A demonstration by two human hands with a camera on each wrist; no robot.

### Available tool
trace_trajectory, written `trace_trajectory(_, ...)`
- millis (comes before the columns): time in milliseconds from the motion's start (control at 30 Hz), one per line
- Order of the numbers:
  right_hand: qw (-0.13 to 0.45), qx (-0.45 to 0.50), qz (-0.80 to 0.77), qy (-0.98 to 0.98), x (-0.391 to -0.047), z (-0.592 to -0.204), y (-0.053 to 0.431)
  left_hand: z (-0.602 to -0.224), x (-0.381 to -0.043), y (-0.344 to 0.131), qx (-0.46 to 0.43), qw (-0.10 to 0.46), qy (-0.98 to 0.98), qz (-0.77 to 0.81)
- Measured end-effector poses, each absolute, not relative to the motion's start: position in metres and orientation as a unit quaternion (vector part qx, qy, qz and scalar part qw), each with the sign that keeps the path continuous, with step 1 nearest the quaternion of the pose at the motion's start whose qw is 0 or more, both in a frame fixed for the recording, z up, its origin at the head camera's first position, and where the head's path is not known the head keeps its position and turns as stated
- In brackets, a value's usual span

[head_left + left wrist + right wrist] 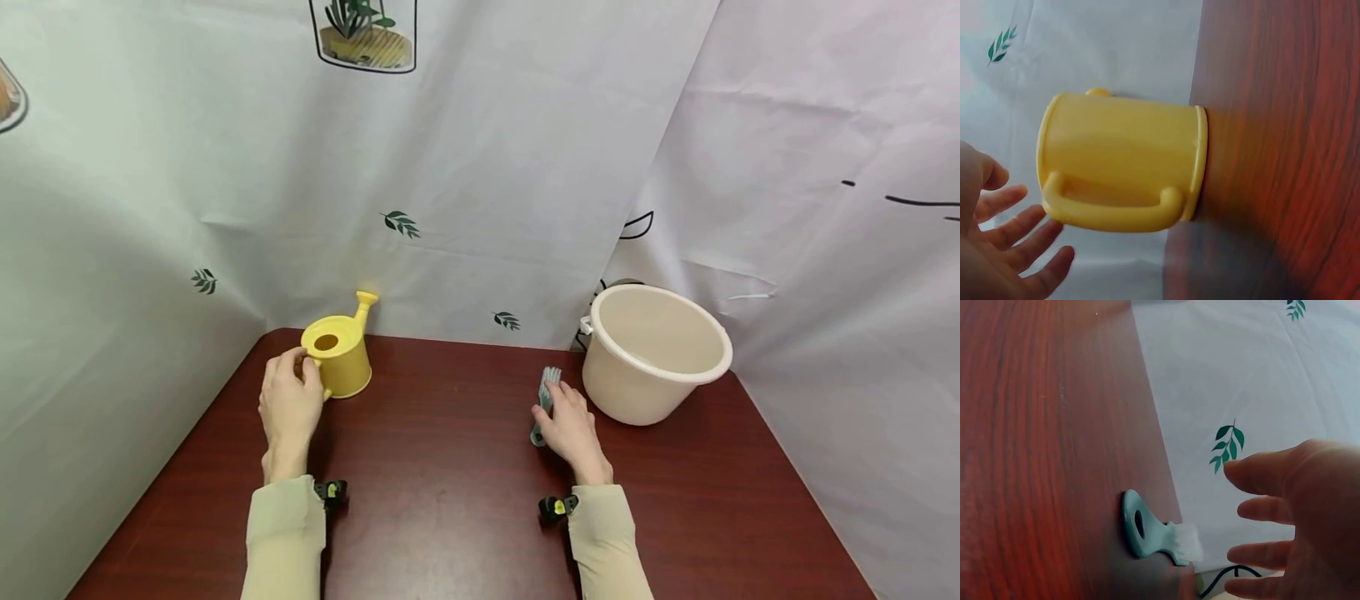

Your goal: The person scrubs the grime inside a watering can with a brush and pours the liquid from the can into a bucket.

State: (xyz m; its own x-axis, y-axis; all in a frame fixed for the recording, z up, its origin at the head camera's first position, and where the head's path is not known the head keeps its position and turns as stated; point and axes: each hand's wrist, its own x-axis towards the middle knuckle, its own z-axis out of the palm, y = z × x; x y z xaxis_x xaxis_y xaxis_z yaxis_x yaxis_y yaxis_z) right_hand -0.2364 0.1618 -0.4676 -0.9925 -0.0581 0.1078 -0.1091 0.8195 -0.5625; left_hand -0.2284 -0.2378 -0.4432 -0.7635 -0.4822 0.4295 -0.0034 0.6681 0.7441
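In the head view, your left hand [292,408] is at the near left side of the yellow watering can [351,373], which stands upright towards the back left of the table [442,483]. Your right hand [573,433] is over the brush [543,397], with thumb and fingers to either side; its bristles point to the back. The bucket [630,396] stands just beyond that hand, to its right.

In the left wrist view, your fingers are spread and loosely bent, not wrapped around anything. The can's handle [1113,215] faces you, its upper end right at your fingertips; you cannot tell from here whether they touch it.

In the right wrist view, your thumb and fingers are stretched out and well parted, with nothing between them. The brush lies on the table, a gap away from your fingertips, its handle end farther off than its bristles.
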Motion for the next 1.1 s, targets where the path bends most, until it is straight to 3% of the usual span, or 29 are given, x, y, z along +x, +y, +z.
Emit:
trace_trajectory(233, 0.028, 0.01, 0.28, -0.959, -0.245, -0.463, 0.163, -0.451, -0.231, -0.249, 0.168, 0.231, -0.869, -0.404)
trace_trajectory(567, 0.014, -0.053, 0.24, -0.969, -0.258, -0.467, 0.162, -0.456, -0.235, -0.254, 0.168, 0.173, -0.874, -0.422)
trace_trajectory(1100, -0.072, -0.095, 0.232, -0.965, -0.263, -0.473, 0.159, -0.469, -0.241, -0.259, 0.144, 0.142, -0.848, -0.491)
